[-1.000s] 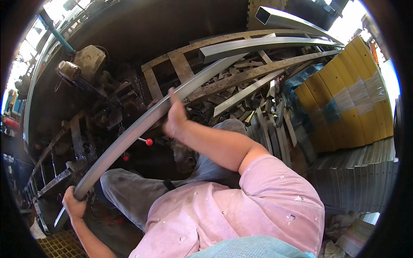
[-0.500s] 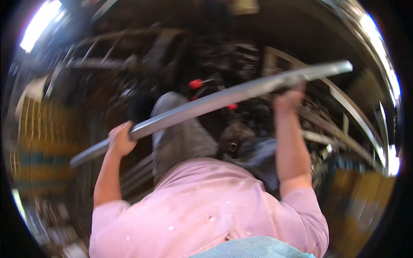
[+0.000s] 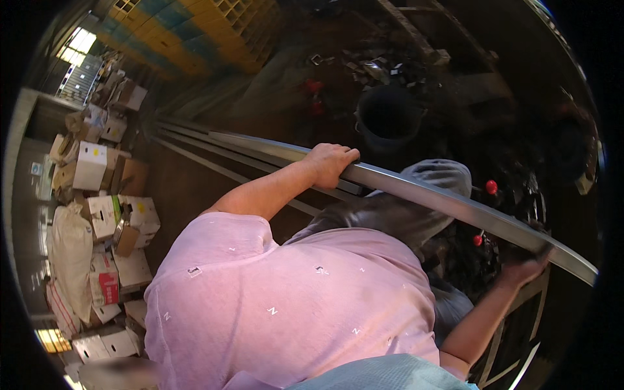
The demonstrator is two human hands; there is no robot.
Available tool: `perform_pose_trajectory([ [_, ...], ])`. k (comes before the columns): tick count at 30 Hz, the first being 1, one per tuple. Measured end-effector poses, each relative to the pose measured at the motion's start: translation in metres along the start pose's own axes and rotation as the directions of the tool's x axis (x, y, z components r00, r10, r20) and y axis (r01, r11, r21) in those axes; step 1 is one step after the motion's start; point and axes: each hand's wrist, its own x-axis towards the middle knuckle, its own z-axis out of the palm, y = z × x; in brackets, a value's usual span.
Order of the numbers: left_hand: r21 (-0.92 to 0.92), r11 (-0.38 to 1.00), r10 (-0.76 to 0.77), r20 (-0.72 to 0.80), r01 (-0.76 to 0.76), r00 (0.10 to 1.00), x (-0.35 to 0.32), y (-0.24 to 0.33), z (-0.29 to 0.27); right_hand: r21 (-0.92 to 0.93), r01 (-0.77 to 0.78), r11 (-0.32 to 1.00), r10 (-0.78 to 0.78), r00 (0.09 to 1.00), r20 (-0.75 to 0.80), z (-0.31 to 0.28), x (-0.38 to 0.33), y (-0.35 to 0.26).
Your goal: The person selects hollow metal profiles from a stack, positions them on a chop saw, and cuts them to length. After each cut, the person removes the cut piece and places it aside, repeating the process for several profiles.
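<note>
A long silvery metal bar [image 3: 442,199] slants across in front of my body, from the upper left down to the lower right. My left hand [image 3: 330,164] is closed over it left of its middle, fingers wrapped round the edge. Near the bar's right end my right hand [image 3: 525,268] grips it from below, partly in shadow. Beyond the bar's left end lie several similar long bars [image 3: 211,162], side by side and low down. My bent knee [image 3: 442,179] is just behind the bar.
A dark bucket [image 3: 388,120] stands beyond the bar, with small metal scraps [image 3: 374,70] behind it. Red knobs [image 3: 491,187] show close to the bar's right half. Cardboard boxes [image 3: 91,166] and a white sack [image 3: 71,253] are piled at left. Yellow crates [image 3: 195,32] are stacked far left.
My body and view have turned left, bringing the boxes in. The bar, still in both hands, now slopes down to the right rather than up.
</note>
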Motion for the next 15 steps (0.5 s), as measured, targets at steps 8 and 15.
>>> perform_pose_trajectory([
  [8,-0.021,0.986,-0.163,0.033,0.164,0.986,-0.03,-0.088,0.024,0.378,-0.074,0.923,-0.069,0.934,0.351,-0.101,0.124,-0.112],
  [15,-0.019,0.956,-0.29,0.097,0.293,0.952,-0.057,-0.15,0.041,0.295,-0.231,0.927,0.05,0.856,0.515,-0.035,0.089,-0.056],
])
